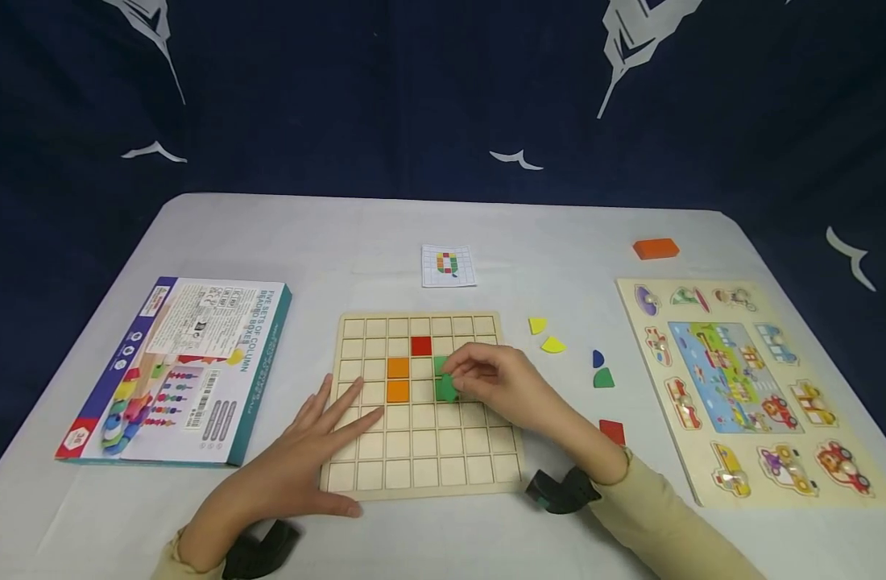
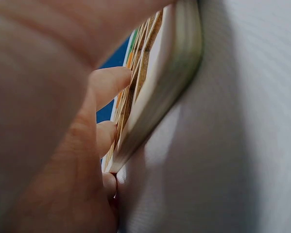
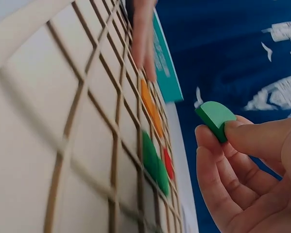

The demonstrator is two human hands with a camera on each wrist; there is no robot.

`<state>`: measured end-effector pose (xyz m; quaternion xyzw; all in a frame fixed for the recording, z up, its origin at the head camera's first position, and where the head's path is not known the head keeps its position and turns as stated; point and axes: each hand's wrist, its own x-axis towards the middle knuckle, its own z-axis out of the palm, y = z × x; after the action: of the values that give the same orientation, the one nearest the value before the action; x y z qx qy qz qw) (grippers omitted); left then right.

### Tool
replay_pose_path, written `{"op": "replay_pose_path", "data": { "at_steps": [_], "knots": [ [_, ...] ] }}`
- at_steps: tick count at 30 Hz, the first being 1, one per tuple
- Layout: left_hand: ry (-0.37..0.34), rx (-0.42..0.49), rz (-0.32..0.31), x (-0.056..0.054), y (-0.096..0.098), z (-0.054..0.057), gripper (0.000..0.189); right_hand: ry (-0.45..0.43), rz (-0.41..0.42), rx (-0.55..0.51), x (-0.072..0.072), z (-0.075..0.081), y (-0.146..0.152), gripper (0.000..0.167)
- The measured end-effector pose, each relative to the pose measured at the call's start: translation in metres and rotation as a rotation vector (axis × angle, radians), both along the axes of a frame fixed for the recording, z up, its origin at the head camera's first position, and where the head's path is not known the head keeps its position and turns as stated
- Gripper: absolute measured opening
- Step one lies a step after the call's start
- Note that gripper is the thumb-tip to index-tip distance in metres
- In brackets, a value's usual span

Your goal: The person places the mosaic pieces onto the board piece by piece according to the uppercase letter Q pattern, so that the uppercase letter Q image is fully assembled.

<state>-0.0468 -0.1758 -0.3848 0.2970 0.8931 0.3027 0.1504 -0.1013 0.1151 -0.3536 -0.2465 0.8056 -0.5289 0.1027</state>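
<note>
We are resting our left hand (image 1: 305,451), fingers spread, on the grid board (image 1: 428,474), probably steadying it, and above it our right hand (image 1: 507,388) is pinching a green rounded piece (image 3: 215,115) between thumb and fingers, likely for fine control.

The right hand (image 1: 490,380) covers several cells of the board (image 1: 424,443), and its thumb (image 3: 254,138) overlaps the green piece (image 3: 216,115) it pinches; the left hand (image 1: 298,455) hides part of the board's left edge. A corner of the red piece (image 1: 612,431) is lost behind the right forearm (image 1: 589,443). The pattern on the little card (image 1: 449,266) is too small for me to follow, the fine print (image 1: 196,322) on the box (image 1: 175,372) likewise. Both sleeves (image 1: 653,515) run off the bottom of the head view
</note>
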Motion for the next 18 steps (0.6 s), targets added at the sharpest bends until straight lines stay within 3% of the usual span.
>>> {"op": "replay_pose_path", "data": {
  "at_steps": [8,18],
  "knots": [
    [0.000,-0.002,-0.012,0.000,-0.002,-0.002,0.105,0.056,0.113,0.066,-0.007,-0.010,-0.038,0.015],
    [-0.014,0.001,-0.008,-0.001,-0.002,-0.002,0.105,0.096,0.236,0.090,-0.012,-0.017,-0.050,0.014]
  ]
}}
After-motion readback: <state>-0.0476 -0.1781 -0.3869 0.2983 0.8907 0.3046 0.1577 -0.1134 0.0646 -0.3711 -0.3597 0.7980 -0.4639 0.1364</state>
